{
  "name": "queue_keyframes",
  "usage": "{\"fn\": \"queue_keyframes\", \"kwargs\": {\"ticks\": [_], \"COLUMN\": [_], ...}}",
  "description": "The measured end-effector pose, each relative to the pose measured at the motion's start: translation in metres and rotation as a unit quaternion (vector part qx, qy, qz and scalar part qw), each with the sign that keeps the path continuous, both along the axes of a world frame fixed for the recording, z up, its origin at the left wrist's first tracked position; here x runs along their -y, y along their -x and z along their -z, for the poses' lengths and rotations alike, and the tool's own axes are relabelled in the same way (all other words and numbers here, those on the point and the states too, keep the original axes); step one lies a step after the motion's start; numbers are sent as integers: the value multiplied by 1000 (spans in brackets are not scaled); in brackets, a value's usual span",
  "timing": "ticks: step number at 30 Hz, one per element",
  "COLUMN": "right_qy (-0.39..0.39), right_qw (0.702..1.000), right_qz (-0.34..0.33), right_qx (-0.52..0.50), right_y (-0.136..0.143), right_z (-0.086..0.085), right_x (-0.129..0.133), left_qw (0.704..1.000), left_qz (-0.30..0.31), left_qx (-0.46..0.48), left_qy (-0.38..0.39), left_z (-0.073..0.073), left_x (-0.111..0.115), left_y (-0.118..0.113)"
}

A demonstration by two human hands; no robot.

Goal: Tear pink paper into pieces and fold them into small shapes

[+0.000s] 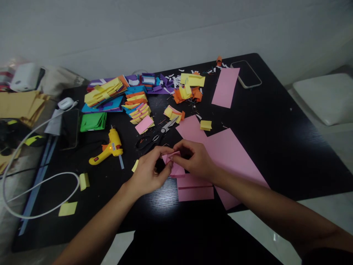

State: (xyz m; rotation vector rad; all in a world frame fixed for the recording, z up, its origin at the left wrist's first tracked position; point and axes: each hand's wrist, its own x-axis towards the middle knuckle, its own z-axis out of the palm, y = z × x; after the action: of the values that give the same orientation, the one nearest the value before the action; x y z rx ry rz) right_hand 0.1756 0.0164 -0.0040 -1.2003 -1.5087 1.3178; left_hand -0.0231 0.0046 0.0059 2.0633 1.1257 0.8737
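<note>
Between my two hands is a small piece of folded pink paper (178,170), just above the near edge of the black table. My left hand (151,170) pinches its left side with thumb and forefinger. On the other side my right hand (196,159) grips the upper part, its fingertips close to those of the left. Fingers hide some of the folds. Under and beside the right hand lie pink paper strips (195,194) and a large pink sheet (234,158). Black-handled scissors (157,137) rest partly spread just beyond my left hand.
A yellow glue gun (111,147) lies to the left, near a looped white cable (41,213). Stacks of folded coloured paper (106,92), a row of folded pieces (138,105) and scraps fill the back. A phone case (246,74) sits at the back right.
</note>
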Motion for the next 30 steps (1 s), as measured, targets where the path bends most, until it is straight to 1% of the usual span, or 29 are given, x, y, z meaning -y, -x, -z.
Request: {"fn": "queue_keyframes", "kwargs": {"ticks": [5, 10, 15, 19, 21, 23, 26, 30], "right_qy": [-5, 20, 39, 37, 36, 33, 24, 31], "right_qw": [1000, 999, 995, 994, 993, 994, 994, 994], "right_qz": [7, 10, -1, -2, 7, 17, 22, 23], "right_qx": [-16, -37, -87, -106, -111, -107, -102, -102], "right_y": [0, -1, -2, -1, 0, 1, 2, 1], "right_z": [0, 3, 3, 4, 4, 4, 4, 4], "right_x": [0, -2, -5, -5, -5, -3, -2, -1], "left_qw": [1000, 999, 999, 996, 991, 984, 974, 968], "left_qz": [-23, -31, -45, -46, -53, -73, -94, -90], "left_qx": [4, -1, 21, 62, 93, 113, 125, 133], "left_qy": [1, -23, -9, 33, 75, 118, 166, 195], "left_z": [0, -1, -1, -4, -6, -7, -6, -7], "left_x": [0, -2, -4, -6, -7, -9, -12, -13], "left_y": [-1, 0, 2, 3, 2, 1, 0, -3]}}
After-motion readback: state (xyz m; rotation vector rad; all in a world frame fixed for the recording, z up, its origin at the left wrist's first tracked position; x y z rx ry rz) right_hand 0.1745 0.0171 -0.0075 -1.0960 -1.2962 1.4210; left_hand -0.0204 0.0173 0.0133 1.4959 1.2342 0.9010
